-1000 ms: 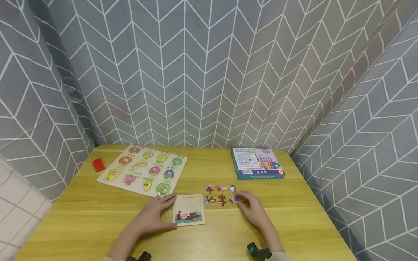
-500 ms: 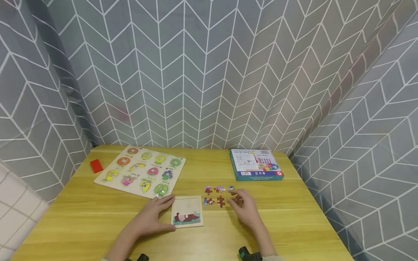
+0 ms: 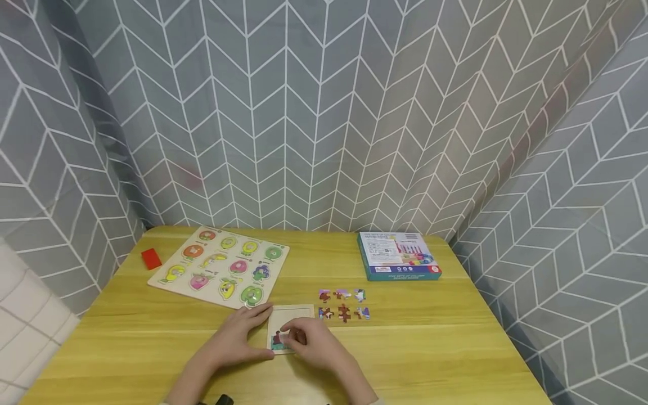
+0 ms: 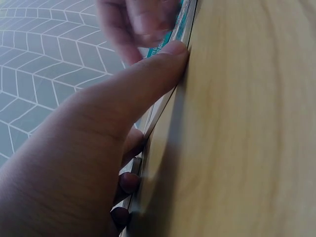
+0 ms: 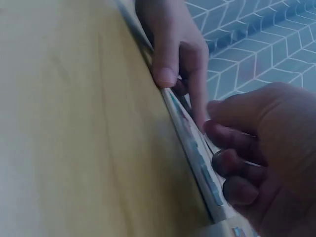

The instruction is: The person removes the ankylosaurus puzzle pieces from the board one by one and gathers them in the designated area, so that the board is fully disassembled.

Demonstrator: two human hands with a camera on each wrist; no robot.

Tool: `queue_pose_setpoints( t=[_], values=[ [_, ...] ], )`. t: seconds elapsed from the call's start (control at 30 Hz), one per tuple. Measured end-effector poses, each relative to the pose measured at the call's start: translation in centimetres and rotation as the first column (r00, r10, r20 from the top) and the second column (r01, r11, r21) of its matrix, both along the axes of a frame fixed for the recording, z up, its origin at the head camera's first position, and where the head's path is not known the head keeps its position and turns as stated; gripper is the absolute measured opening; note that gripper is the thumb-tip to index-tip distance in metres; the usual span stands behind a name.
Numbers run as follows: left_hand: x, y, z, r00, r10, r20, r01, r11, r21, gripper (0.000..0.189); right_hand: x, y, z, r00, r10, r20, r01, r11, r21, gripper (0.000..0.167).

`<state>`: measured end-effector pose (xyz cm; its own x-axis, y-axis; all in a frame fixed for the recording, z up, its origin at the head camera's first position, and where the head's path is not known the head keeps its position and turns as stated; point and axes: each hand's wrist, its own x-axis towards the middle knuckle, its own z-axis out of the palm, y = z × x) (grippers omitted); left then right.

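A small square wooden puzzle tray (image 3: pixel 306 309) lies on the table, with brown, pink and teal puzzle pieces (image 3: pixel 277 341) fitted along its near side. My left hand (image 3: pixel 234 339) rests at the tray's left side, thumb at the near corner and index finger at the far corner. Over the fitted pieces is my right hand (image 3: pixel 316 343), its fingers loosely bent, with no loose piece visible between them; it hides the tray's right part. Whether its fingertips touch the pieces I cannot tell. Several loose puzzle pieces (image 3: pixel 344 313) lie in two rows right of the tray.
Behind the left hand lies a large wooden fruit puzzle board (image 3: pixel 212 289), with a small red block (image 3: pixel 151 259) left of it. A flat blue-and-white box (image 3: pixel 399 256) sits at the back right. A patterned grey curtain (image 3: pixel 304 140) hangs behind the table (image 3: pixel 430 332).
My right hand has moved left and nearer, from the loose pieces to over the tray, leaving both rows uncovered. My left hand has stayed at the tray's left side.
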<state>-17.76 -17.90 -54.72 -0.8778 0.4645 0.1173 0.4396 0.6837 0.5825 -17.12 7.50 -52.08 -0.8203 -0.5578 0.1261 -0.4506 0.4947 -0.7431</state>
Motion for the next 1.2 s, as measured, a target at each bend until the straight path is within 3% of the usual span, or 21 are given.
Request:
queue_pose_setpoints(
  t=[0.37, 0.7, 1.03, 1.2],
  values=[
    [0.1, -0.2, -0.1, 1.0, -0.011, -0.003, 0.011, 1.0, -0.008, 0.104, 0.9, -0.3, -0.9, 0.994, 0.033, -0.105, -0.02, 0.993, 0.12, 0.014],
    [0.1, -0.1, -0.5, 1.0, 0.002, -0.003, -0.002, 1.0, -0.006, 0.104, 0.8, 0.8, -1.1, 0.984, 0.091, -0.153, -0.068, 0.987, 0.149, 0.019],
    [0.1, 0.2, -0.1, 1.0, 0.002, -0.001, -0.002, 1.0, 0.003, 0.103, 1.0, 1.5, -0.4, 0.986, 0.105, -0.132, -0.081, 0.981, 0.178, 0.019],
    [0.1, 0.1, 0.0, 1.0, 0.008, -0.002, -0.008, 1.0, 0.001, 0.103, 1.0, 1.4, -0.2, 0.983, 0.115, -0.144, -0.088, 0.979, 0.185, 0.027]
  ],
)
